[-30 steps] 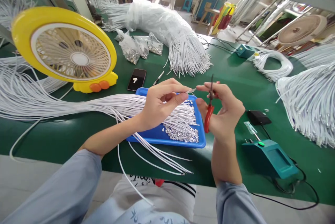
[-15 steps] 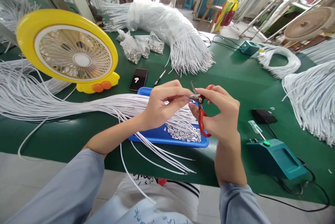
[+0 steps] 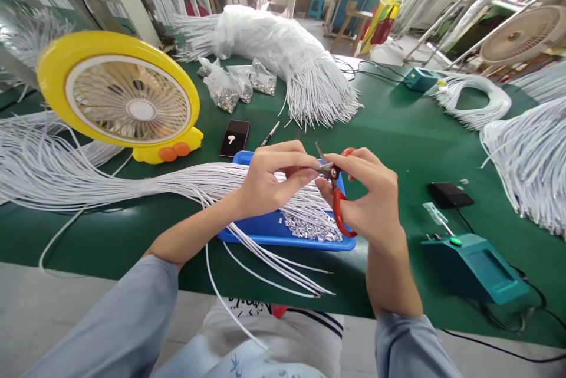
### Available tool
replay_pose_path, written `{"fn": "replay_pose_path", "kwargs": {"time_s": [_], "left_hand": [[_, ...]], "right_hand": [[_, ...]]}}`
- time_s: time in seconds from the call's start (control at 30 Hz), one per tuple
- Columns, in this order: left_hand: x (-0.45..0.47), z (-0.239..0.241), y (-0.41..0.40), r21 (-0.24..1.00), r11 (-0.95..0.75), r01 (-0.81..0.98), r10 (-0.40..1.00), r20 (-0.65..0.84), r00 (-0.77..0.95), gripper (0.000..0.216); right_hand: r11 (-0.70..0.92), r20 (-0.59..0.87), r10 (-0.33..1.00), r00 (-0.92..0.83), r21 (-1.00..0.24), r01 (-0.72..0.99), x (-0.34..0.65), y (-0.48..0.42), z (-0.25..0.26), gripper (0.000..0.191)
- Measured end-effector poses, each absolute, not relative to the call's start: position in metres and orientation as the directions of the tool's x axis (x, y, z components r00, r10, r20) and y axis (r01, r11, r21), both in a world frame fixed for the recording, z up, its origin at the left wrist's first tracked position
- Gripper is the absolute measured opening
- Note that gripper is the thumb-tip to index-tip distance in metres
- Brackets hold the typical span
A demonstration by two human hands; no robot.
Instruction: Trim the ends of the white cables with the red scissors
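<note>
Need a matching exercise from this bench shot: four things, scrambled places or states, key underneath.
Column 1
1. red-handled scissors
2. blue tray
3. phone
4. desk fan

Column 2
A. yellow rim, near the picture's left edge
B. contains a heap of small silvery parts
C. in the right hand, blades apart
D. lying flat on the green tabletop, dark screen up

Pairs: 1-C, 2-B, 3-D, 4-A
</note>
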State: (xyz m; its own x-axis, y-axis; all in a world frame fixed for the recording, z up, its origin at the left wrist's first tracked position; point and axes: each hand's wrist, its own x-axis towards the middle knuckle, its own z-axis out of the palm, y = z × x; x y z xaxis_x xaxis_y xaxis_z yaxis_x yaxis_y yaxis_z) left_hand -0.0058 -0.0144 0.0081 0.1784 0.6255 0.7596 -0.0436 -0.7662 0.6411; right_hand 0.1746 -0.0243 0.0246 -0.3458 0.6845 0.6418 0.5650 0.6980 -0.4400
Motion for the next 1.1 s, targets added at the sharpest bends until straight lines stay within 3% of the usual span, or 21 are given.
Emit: {"fn": "replay_pose_path", "kwargs": {"time_s": [0.17,0.3,0.4,0.5,0.6,1.1], "left_hand": [[-0.005,0.004,-0.007,0.764,-0.590,-0.261,0.734,0.642,0.220,0.008],[-0.002,-0.001,0.006,0.805,-0.334,-0.491,0.893,0.437,0.110,0.010],[0.000,-0.002,0.009,0.830,-0.361,-0.424,0.905,0.421,0.053,0.010],[0.004,-0.002,0.002,0.844,-0.431,-0.320,0.864,0.488,0.123,0.011],[0.008,-0.001,-0.007,0.854,-0.447,-0.268,0.843,0.502,0.193,0.014],[0.014,-0.005,-0.011,0.841,-0.499,-0.210,0.818,0.537,0.205,0.015]], "right_hand": [[0.614,0.553,0.775,-0.307,-0.541,0.575,0.177,-0.021,0.024,0.028],[0.375,0.336,0.924,-0.180,-0.715,0.590,0.190,-0.005,0.024,0.025],[0.361,0.352,0.931,-0.097,-0.850,0.384,0.190,0.000,0.024,0.025],[0.456,0.462,0.887,-0.024,-0.865,0.207,0.178,-0.007,0.023,0.028],[0.476,0.480,0.877,0.005,-0.871,0.120,0.167,-0.018,0.022,0.027],[0.484,0.489,0.872,-0.014,-0.859,0.166,0.170,-0.026,0.025,0.030]]}}
